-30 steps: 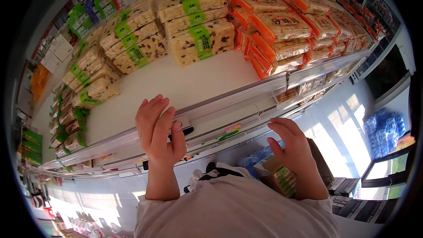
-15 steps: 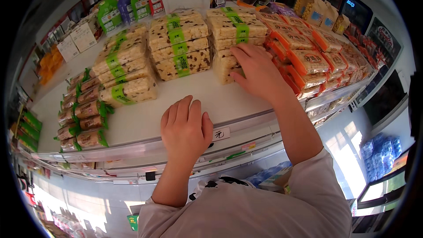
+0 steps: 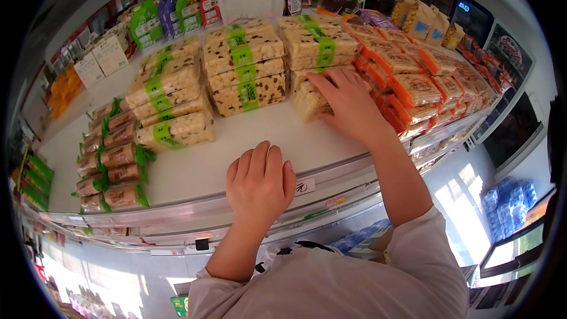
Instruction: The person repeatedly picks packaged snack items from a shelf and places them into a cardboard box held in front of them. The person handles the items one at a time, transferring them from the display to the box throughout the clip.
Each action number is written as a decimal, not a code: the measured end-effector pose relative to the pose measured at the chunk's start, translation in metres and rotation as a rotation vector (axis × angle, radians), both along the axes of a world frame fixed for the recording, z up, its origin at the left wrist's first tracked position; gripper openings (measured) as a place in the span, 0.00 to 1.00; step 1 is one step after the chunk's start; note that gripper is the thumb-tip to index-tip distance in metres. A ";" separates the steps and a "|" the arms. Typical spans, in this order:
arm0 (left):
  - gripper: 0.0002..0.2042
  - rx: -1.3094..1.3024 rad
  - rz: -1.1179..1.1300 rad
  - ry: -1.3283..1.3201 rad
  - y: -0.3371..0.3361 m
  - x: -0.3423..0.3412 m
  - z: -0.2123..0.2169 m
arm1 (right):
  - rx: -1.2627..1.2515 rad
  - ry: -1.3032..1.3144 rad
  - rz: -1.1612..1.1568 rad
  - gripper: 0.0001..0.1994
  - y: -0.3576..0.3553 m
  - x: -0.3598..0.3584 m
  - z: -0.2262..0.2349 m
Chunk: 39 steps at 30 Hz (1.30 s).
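My right hand (image 3: 342, 103) reaches to the right-hand stack of sachima packs. Its fingers lie over the lower sachima pack (image 3: 308, 99) and its thumb is at the pack's near side, hiding part of it. Above the fingers, more packs with a green band (image 3: 323, 41) lie stacked. My left hand (image 3: 260, 186) is palm down over the shelf's front edge, fingers stretched, holding nothing. Beyond it stands the middle sachima stack (image 3: 248, 65), dotted with dark bits, and the left sachima stack (image 3: 168, 97) sits beside that one.
Orange-edged snack packs (image 3: 407, 77) are piled right of my right hand. Small brown rolls in green-ended wrappers (image 3: 121, 168) lie at the shelf's left. A price tag (image 3: 304, 186) is on the front rail. Behind stand a clear plastic bin (image 3: 251, 3) and coloured pouches (image 3: 189, 6).
The shelf goods sit slightly lower in the view. My left hand has shifted a little right and down. My right hand stays at the lower pack, its fingers slightly lower in the picture.
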<state>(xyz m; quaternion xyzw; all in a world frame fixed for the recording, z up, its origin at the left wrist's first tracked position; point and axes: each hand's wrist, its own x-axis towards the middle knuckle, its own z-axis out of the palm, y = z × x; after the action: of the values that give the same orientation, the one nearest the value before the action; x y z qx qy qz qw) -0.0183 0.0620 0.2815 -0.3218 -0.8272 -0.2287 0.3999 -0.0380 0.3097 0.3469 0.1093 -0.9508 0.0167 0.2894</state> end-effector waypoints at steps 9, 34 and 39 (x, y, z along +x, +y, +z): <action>0.19 0.073 -0.020 0.028 0.000 0.000 0.000 | 0.014 0.004 0.237 0.25 -0.005 0.024 0.013; 0.45 0.755 -1.507 -1.209 0.087 0.087 -0.036 | -1.236 0.265 0.458 0.26 -0.009 0.214 -0.076; 0.46 0.639 -1.639 -1.636 0.120 0.115 -0.083 | -1.903 0.210 0.096 0.41 -0.006 0.282 -0.096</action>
<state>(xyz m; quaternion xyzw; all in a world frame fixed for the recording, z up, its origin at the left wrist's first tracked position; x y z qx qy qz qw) 0.0966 0.1818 0.1987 -0.3981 -0.2911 -0.7466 -0.4464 0.2437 0.3033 0.2511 -0.1317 -0.5023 0.7842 0.3397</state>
